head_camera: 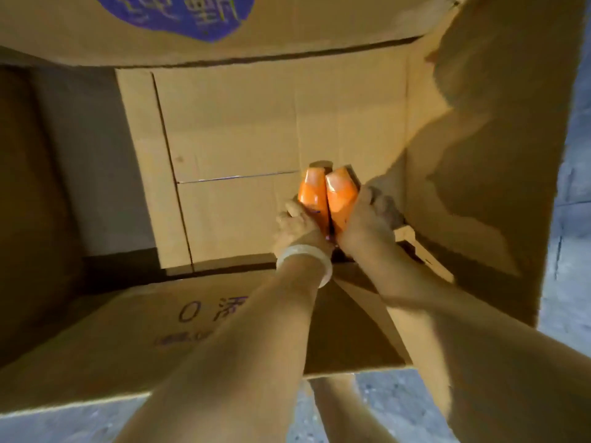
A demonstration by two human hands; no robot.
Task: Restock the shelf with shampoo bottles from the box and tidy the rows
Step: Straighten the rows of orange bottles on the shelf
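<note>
I look down into a large open cardboard box (230, 129). Two orange shampoo bottles stand side by side near its right inner wall. My left hand (295, 227), with a pale bangle on the wrist, grips the left orange bottle (311, 190). My right hand (367, 219) grips the right orange bottle (340, 193). The two bottles touch each other between my hands. Their lower parts are hidden by my fingers. No shelf is in view.
The box's flaps stand open: a near flap (134, 330) with printed characters, a tall right flap (499, 155), and a far flap (287, 24) with a purple logo. Grey floor (399, 407) shows below and to the right. A dark wall area lies at left.
</note>
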